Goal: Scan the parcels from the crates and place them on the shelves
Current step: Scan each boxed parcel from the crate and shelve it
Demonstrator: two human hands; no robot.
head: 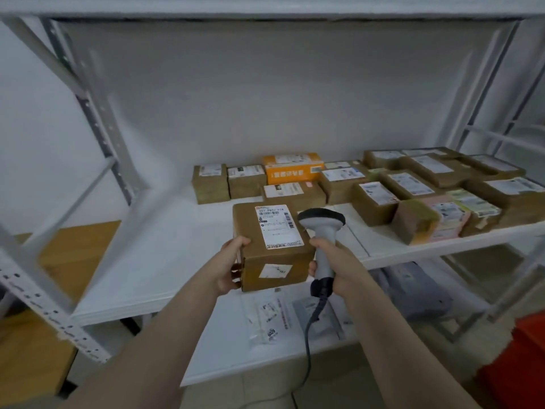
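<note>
Brown cardboard parcel (274,249), white barcode label (278,225) on top, gripped at its left edge by the left hand (231,267) over the white shelf (165,246), grey scanner (321,231) upright in the right hand (333,261), head beside the label, labelled brown parcels (374,199) and an orange parcel (292,168) along the shelf's back and right

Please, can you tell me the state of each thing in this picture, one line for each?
held parcel: sealed, label up, gripped at its left end by the left hand.
scanner: upright in the right hand, head beside the label, cable hanging down.
parcels on the shelf: sealed, lying label up, close together.
orange box: closed, among them.
</note>
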